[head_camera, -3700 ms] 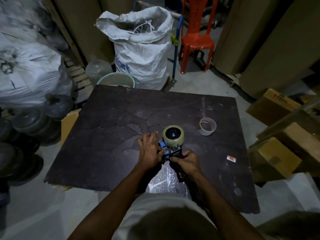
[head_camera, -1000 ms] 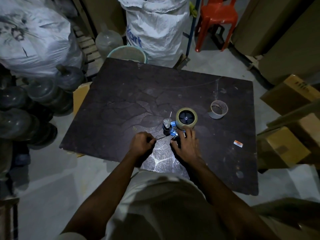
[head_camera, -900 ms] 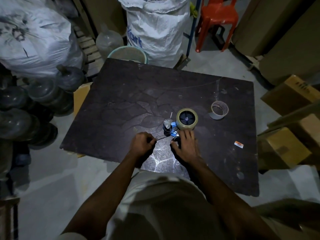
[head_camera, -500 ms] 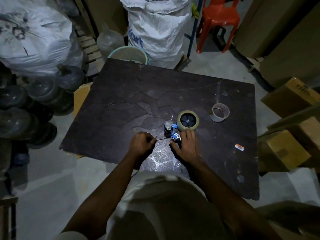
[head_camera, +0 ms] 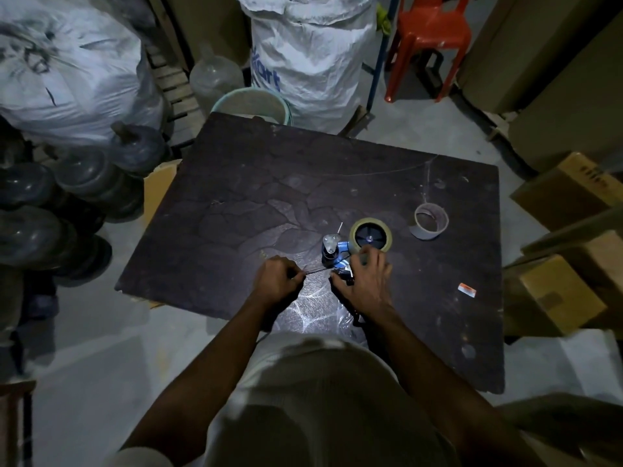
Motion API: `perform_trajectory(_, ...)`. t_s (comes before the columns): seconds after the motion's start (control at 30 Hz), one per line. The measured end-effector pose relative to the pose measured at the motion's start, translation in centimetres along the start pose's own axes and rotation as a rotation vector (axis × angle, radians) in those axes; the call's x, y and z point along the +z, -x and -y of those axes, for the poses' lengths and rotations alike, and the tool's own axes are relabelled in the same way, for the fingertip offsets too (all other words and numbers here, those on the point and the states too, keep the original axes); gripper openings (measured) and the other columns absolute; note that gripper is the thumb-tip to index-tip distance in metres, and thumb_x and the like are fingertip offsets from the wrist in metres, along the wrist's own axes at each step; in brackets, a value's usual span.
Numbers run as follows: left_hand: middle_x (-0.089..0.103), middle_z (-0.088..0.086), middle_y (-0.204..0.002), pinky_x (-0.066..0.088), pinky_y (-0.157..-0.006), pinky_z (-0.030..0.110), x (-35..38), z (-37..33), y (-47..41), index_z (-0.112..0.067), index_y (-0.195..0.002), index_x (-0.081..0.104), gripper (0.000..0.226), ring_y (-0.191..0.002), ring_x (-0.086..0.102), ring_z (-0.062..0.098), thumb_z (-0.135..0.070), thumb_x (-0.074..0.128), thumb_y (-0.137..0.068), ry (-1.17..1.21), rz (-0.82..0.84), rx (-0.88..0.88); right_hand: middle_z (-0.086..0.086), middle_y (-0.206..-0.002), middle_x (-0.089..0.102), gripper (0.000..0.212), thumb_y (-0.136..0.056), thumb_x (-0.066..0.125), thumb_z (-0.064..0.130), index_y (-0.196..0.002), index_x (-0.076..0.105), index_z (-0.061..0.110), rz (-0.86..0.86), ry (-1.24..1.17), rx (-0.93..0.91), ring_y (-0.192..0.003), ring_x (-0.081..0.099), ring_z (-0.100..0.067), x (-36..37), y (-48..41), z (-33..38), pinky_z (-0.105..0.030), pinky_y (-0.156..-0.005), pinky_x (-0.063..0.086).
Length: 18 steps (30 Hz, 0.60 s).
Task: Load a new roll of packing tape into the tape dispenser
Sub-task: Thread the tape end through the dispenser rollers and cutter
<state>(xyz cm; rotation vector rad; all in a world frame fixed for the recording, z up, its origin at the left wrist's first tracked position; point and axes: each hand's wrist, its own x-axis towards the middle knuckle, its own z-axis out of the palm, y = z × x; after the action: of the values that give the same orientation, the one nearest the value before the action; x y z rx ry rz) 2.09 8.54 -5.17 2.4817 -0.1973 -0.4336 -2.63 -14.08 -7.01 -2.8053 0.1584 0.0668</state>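
Our right hand (head_camera: 365, 284) presses down on the tape dispenser (head_camera: 337, 257), which lies on its side on the dark counter (head_camera: 236, 203), fingers clamped over the handle end so the tool cannot slide. The new roll of packing tape (head_camera: 371, 234) already sits on the dispenser's hub just beyond that hand's fingertips, its open face turned up toward us. Our left hand (head_camera: 276, 281), a little apart from the right, is closed in a pinch on the free end of the tape (head_camera: 315, 272), which runs as a thin taut line from that hand across to the dispenser's front. We judge the pull is meant to draw the strip through the roller and past the cutter; holding the body flat gives something to pull against. The roller plate (head_camera: 329, 244) stands just ahead of the gap between our hands. The empty cardboard core (head_camera: 431, 221) rests well beyond and to the right of the right hand, set aside out of the way. Whether the strip already passes under the roller, we cannot tell in this dim light.
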Motion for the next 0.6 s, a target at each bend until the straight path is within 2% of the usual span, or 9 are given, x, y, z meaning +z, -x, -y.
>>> perform_trajectory(0.2, 0.065, -0.009, -0.052, 0.05, -0.056, 0.021, -0.2, 0.2, -0.2, -0.021, -0.057, 0.068, 0.034, -0.048, 0.062, 0.001, -0.039, 0.063, -0.086, -0.024, 0.009, 0.016, -0.019, -0.129, 0.054, 0.039, -0.091, 0.07, 0.051, -0.107, 0.069, 0.015, -0.051, -0.04, -0.005, -0.122, 0.049, -0.039, 0.2, -1.0, 0.0, -0.057, -0.096, 0.046)
perform_trajectory(0.3, 0.066, -0.009, -0.052, 0.049, -0.057, 0.022, -0.3, 0.3, -0.3, -0.02, -0.06, 0.07, 0.035, -0.049, 0.061, 0.0, -0.041, 0.062, -0.087, -0.032, 0.005, 0.017, -0.014, -0.127, 0.051, 0.049, -0.089, 0.064, 0.058, -0.112, 0.061, 0.015, -0.058, -0.044, 0.032, -0.118, 0.049, -0.036, -0.2, -0.7, 0.0, -0.052, -0.096, 0.046)
perform_trajectory(0.43, 0.066, -0.009, -0.055, 0.051, -0.059, 0.026, -0.6, 0.0, -0.4, -0.019, -0.064, 0.07, 0.037, -0.053, 0.061, 0.004, -0.045, 0.061, -0.089, -0.094, -0.041, -0.006, -0.018, -0.131, 0.049, 0.069, -0.081, 0.073, 0.061, -0.124, 0.05, 0.012, -0.09, -0.086, 0.122, -0.118, 0.047, -0.037, -0.2, 0.3, -0.7, -0.049, -0.094, 0.046)
perform_trajectory(0.53, 0.072, -0.007, -0.066, 0.052, -0.065, 0.027, -1.0, -0.8, -0.1, -0.025, -0.078, 0.077, 0.035, -0.065, 0.066, 0.009, -0.05, 0.059, -0.093, -0.166, -0.07, -0.055, -0.013, -0.13, 0.04, 0.076, -0.073, 0.083, 0.058, -0.12, 0.044, 0.012, -0.082, -0.299, 0.247, -0.115, 0.047, -0.031, -0.1, 1.3, -1.0, -0.044, -0.093, 0.05)
perform_trajectory(0.6, 0.077, -0.006, -0.081, 0.048, -0.066, 0.025, -1.5, -1.7, 0.1, -0.03, -0.092, 0.081, 0.029, -0.077, 0.069, 0.014, -0.051, 0.061, -0.094, -0.19, -0.081, -0.098, -0.006, -0.13, 0.038, 0.083, -0.07, 0.091, 0.052, -0.124, 0.04, 0.017, -0.011, -0.484, 0.384, -0.11, 0.051, -0.023, -0.2, 1.9, -0.9, -0.042, -0.091, 0.053)
